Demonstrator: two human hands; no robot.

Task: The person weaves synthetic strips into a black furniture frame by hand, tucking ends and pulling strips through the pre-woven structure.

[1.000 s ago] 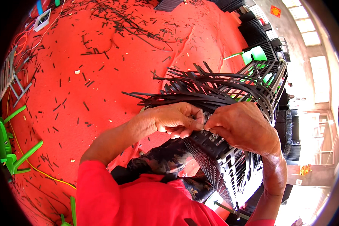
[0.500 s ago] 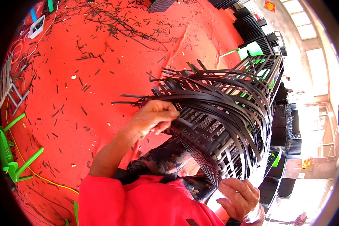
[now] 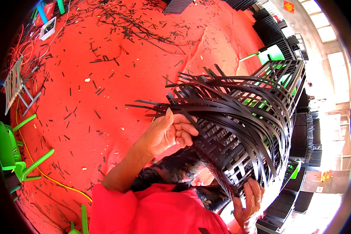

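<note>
A half-woven black frame [image 3: 257, 117] of flat plastic strips rests against my lap, with loose strip ends fanning out to the left. My left hand [image 3: 167, 132] presses on the woven strips at the frame's left edge, fingers curled around a few of them. Low at the right, my right hand [image 3: 247, 201] grips the lower corner of the frame where the strips bunch together. My red sleeves fill the bottom of the view.
Red floor covering [image 3: 105, 78] is littered with short black strip offcuts. A green plastic chair [image 3: 11, 152] stands at the left, with a yellow cable beside it. A metal rack [image 3: 17, 84] lies at far left. Stacked black woven pieces [image 3: 277, 35] line the upper right.
My right hand left the weave beside my left hand and dropped to the frame's lower corner. The frame has turned, and its strips now fan wider.
</note>
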